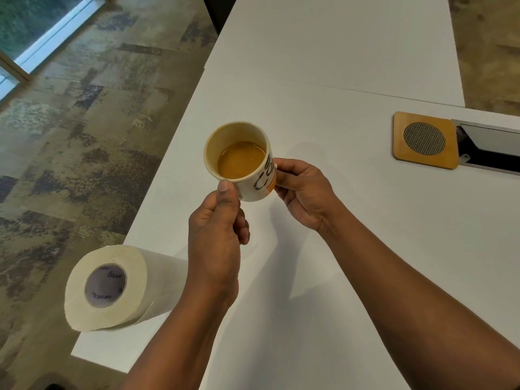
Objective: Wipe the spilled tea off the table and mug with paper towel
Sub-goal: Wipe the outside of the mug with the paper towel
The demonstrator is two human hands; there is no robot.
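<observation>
The printed mug (239, 161), partly filled with tea (240, 160), is held tilted above the white table (351, 220), pinched by the left hand (215, 237) and gripped by the right hand (304, 190), so more tea may be spilled if it is tipped further, while the paper towel roll (112, 288), overhanging the table edge, may roll off if knocked.

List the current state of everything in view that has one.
mug: tilted, part full of tea, held off the table
left hand: pinching mug rim
right hand: holding mug side
paper towel roll: on its side, at table edge
wooden coaster: flat, unused
</observation>
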